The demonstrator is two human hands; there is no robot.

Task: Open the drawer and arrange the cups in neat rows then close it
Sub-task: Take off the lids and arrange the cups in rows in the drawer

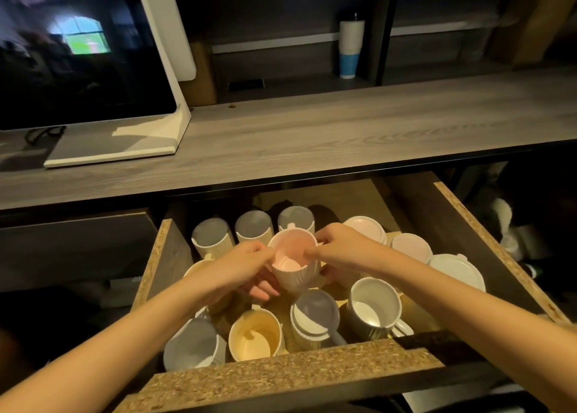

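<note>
The drawer [315, 369] is standing pulled out below a grey wood-grain counter [312, 125], its raw chipboard edges showing on the front and both sides. Both hands are holding 1 pink ribbed cup [293, 261] above the middle of the drawer, upright and tilted slightly toward the camera. The left hand [246, 266] is pinching the cup's left rim with thumb on top and fingers curling underneath; the right hand [338, 252] is pinching the right rim, so both are closed on the same cup.

Along the back of the drawer 3 grey cups [254, 230] are lying on their sides in a row, mouths facing the camera. To the right, 3 pale cups [412, 247] are sitting in a line along the right wall. Near the front, a yellow cup [254, 334] is sitting upright just beside a grey cup [193, 345] on its left, with a tilted grey mug [315, 314] and a white-lined mug [373, 306] to its right.

On the counter a dark monitor [78, 47] is standing at the left, and a white and blue tumbler [351, 49] is standing on a shelf behind.
</note>
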